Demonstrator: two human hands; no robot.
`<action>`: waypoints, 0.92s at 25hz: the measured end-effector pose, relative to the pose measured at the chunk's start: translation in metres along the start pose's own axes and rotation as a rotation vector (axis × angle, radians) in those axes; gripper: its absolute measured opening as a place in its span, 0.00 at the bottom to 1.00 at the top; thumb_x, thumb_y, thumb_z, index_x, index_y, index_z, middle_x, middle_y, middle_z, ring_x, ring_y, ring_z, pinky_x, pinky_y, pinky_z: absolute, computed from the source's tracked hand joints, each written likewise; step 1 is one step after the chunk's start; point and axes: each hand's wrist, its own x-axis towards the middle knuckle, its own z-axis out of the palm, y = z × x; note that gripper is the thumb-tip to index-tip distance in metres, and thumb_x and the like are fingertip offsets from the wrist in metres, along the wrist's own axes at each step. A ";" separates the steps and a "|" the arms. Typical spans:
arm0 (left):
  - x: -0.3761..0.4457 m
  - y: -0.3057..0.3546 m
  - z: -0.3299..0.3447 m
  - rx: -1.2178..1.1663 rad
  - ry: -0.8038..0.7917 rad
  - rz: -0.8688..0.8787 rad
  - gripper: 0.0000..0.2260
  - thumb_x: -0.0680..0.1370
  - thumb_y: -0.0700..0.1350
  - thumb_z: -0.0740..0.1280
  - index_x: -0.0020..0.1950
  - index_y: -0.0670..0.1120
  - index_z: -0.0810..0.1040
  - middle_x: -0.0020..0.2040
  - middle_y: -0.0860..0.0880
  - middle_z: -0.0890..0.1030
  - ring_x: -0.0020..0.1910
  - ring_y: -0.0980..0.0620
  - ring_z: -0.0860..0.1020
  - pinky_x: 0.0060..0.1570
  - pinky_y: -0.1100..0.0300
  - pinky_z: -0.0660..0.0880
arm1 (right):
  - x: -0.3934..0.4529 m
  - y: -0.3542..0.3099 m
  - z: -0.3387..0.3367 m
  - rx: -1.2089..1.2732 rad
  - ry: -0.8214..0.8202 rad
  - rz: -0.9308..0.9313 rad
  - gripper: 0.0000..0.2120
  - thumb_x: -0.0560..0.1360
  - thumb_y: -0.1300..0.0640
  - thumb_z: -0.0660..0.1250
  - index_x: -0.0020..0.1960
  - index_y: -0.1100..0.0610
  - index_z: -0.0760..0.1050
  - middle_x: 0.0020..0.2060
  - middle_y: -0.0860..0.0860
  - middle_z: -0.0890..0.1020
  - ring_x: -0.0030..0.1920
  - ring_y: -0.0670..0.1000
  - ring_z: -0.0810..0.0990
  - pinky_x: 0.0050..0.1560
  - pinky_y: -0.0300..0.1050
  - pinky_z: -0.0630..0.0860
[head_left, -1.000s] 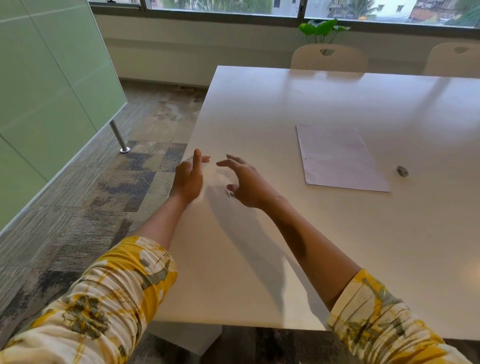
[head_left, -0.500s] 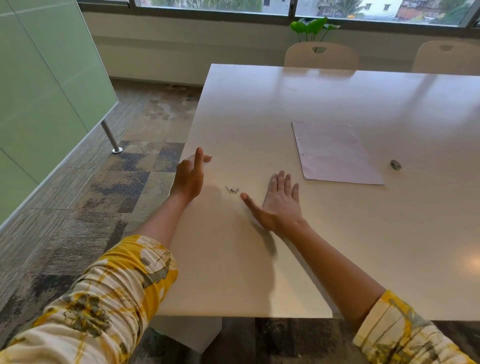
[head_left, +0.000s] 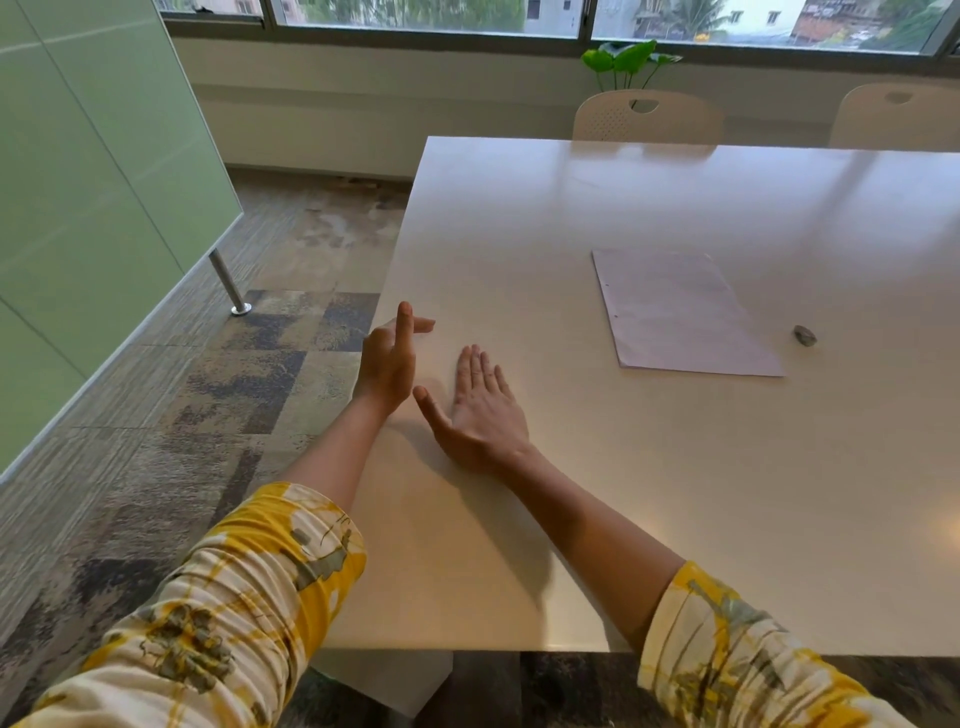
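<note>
My right hand lies flat on the white table, palm down, fingers straight and together, thumb spread to the left. My left hand stands on its edge at the table's left rim, fingers straight and cupped toward the right hand. The two hands are a few centimetres apart. The small dark bits seen earlier on the table are out of sight, hidden by my right hand or between the hands.
A sheet of paper lies on the table to the right, with a small grey object beside it. Two cream chairs stand at the far edge. A green glass partition and carpeted floor lie left.
My right hand went from hovering to flat on the table, then slid left toward the left hand, covering the small dark bits. The left hand stayed in place.
</note>
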 end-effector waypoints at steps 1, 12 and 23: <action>0.000 0.000 0.000 -0.010 0.000 -0.008 0.33 0.82 0.61 0.45 0.57 0.42 0.84 0.57 0.46 0.84 0.59 0.51 0.79 0.63 0.58 0.69 | 0.000 -0.004 0.002 0.032 -0.005 -0.021 0.43 0.78 0.30 0.36 0.79 0.60 0.34 0.79 0.55 0.37 0.79 0.51 0.36 0.77 0.45 0.36; 0.000 -0.002 0.000 -0.071 0.052 -0.038 0.31 0.83 0.60 0.46 0.58 0.43 0.83 0.57 0.48 0.84 0.60 0.51 0.79 0.65 0.56 0.71 | 0.011 0.037 -0.051 0.742 0.412 -0.028 0.12 0.80 0.66 0.64 0.58 0.56 0.82 0.52 0.51 0.85 0.51 0.47 0.82 0.58 0.43 0.77; 0.003 -0.003 0.001 -0.040 0.050 -0.020 0.33 0.81 0.61 0.46 0.58 0.41 0.83 0.56 0.47 0.84 0.58 0.54 0.79 0.54 0.73 0.66 | 0.037 0.065 -0.034 -0.031 -0.015 0.074 0.44 0.76 0.28 0.36 0.80 0.60 0.36 0.79 0.55 0.39 0.79 0.51 0.37 0.77 0.46 0.36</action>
